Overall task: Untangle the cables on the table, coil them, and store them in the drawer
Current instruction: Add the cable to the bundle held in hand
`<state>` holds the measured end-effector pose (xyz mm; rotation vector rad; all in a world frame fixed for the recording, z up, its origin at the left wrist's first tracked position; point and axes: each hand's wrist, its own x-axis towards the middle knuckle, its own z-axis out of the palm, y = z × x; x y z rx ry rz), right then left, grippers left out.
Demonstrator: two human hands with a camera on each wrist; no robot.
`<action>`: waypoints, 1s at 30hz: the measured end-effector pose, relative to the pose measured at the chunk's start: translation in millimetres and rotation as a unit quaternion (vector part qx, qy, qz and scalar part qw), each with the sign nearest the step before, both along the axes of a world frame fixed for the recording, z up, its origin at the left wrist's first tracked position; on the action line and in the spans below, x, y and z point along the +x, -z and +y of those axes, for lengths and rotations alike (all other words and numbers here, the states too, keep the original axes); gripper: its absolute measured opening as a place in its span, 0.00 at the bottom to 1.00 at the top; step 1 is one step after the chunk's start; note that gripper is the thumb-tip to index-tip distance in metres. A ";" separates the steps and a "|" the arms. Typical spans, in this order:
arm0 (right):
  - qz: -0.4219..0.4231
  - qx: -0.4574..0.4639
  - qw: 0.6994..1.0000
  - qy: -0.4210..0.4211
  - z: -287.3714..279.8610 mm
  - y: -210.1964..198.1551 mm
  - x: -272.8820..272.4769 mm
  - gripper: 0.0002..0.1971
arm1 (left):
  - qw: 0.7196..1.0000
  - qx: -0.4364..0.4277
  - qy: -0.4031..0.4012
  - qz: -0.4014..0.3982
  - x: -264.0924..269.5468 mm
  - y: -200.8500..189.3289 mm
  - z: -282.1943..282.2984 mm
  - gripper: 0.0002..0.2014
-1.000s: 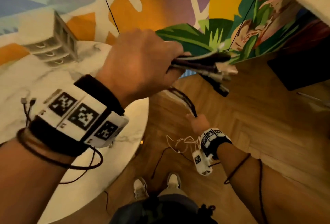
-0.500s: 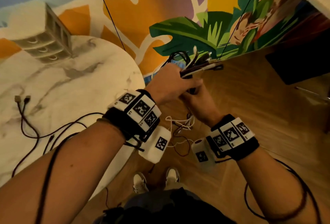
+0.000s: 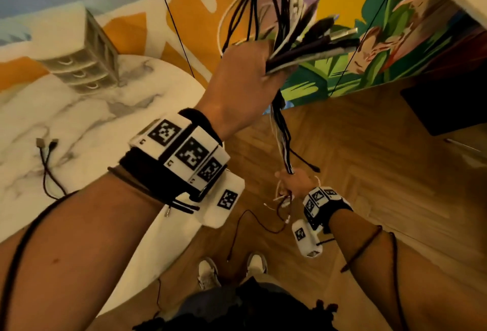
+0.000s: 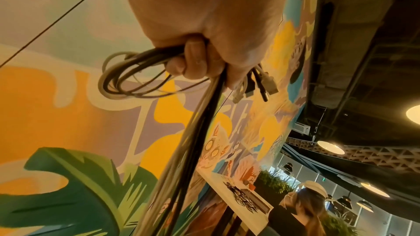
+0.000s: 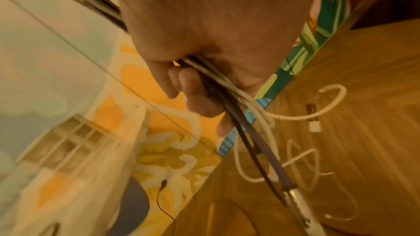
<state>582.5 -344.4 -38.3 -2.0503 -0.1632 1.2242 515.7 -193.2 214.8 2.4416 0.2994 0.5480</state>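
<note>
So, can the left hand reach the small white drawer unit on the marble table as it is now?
Probably not yet. The left hand is raised off the table's edge, its grip full of black and white cables, while the small white drawer unit stands at the marble table's far side.

A: Left wrist view, what's the left hand [image 4: 211, 15] doing?
B: Fist curled round a bundle of cables [image 4: 181, 150], grey and black, hanging down from the grip.
A: Loops?
B: Yes, several loops [image 4: 127, 80] stick out on the left side of the fist.
A: Plugs?
B: A few plug ends [image 4: 261, 85] poke out on the right, just beside the fingers [image 4: 193, 60].
A: Background?
B: Painted wall [image 4: 68, 114], orange with green leaves; dark ceiling with round lamps [image 4: 329, 147]; a person [image 4: 304, 209] low right.
</note>
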 end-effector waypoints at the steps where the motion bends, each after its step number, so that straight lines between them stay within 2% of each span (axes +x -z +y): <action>1: 0.015 0.014 1.000 0.021 5.2 -0.4 3.0 0.17 | 1.000 0.004 -0.003 -0.004 -0.7 1.4 0.3 0.10; 3: -0.006 0.090 0.988 0.129 17.4 -8.5 8.9 0.21 | 1.000 0.006 -0.010 -0.025 -2.2 -2.4 2.3 0.11; 5: -0.030 0.148 0.951 0.268 24.1 -30.0 14.5 0.21 | 0.998 0.006 -0.018 -0.056 -2.9 -12.7 6.4 0.11; 6: -0.039 0.162 0.937 0.306 24.4 -38.1 17.0 0.20 | 0.997 0.008 -0.021 -0.067 -3.2 -17.4 8.6 0.11; 7: -0.061 0.153 0.937 0.309 22.1 -42.9 18.4 0.18 | 0.997 0.011 -0.023 -0.075 -3.6 -20.6 10.2 0.12; 10: -0.126 0.059 0.972 0.189 3.2 -27.6 16.5 0.17 | 0.997 0.013 -0.017 -0.068 -6.8 -15.0 8.3 0.11; 12: -0.144 0.013 0.982 0.120 -11.9 -7.6 13.7 0.16 | 0.998 0.006 -0.004 -0.058 -10.3 -0.7 3.1 0.11; 14: -0.150 -0.024 0.986 0.063 -24.3 -0.1 11.7 0.13 | 0.999 -0.006 0.009 -0.039 -11.5 16.4 -3.7 0.13; 16: -0.149 -0.049 0.987 -0.028 -30.4 -3.5 10.7 0.10 | 0.999 -0.019 0.020 -0.019 -10.5 31.2 -11.3 0.14; 19: -0.167 -0.082 0.967 -0.174 -32.9 -18.7 13.0 0.09 | 0.999 -0.034 0.020 0.007 -5.4 52.0 -23.5 0.15; 21: -0.185 -0.011 0.966 -0.180 -27.6 -33.5 17.8 0.08 | 0.999 -0.036 0.019 0.023 -3.1 64.1 -28.2 0.14; 22: -0.190 0.044 0.969 -0.149 -28.1 -42.5 20.8 0.17 | 0.998 -0.038 0.024 0.037 -1.6 70.0 -31.7 0.13; 23: -0.187 0.103 0.970 -0.113 -28.1 -54.7 22.8 0.31 | 0.998 -0.035 0.028 0.053 -0.6 75.4 -34.4 0.12; 24: -0.171 0.164 0.969 -0.076 -29.6 -69.3 21.8 0.38 | 0.997 -0.031 0.031 0.067 0.2 80.1 -38.1 0.11; 25: -0.147 0.222 0.962 -0.054 -29.5 -82.2 18.8 0.39 | 0.996 -0.032 0.031 0.078 0.5 84.5 -41.1 0.10; 26: -0.120 0.262 0.956 -0.056 -26.7 -98.5 14.2 0.35 | 0.995 -0.043 0.033 0.087 0.9 88.3 -43.9 0.10; 28: -0.092 0.300 0.946 -0.084 -15.9 -116.4 2.8 0.21 | 0.991 -0.072 0.039 0.105 1.8 92.0 -49.5 0.09; 30: -0.107 0.333 0.935 -0.064 -2.9 -120.7 -9.9 0.10 | 0.987 -0.081 0.047 0.129 2.9 94.1 -50.6 0.10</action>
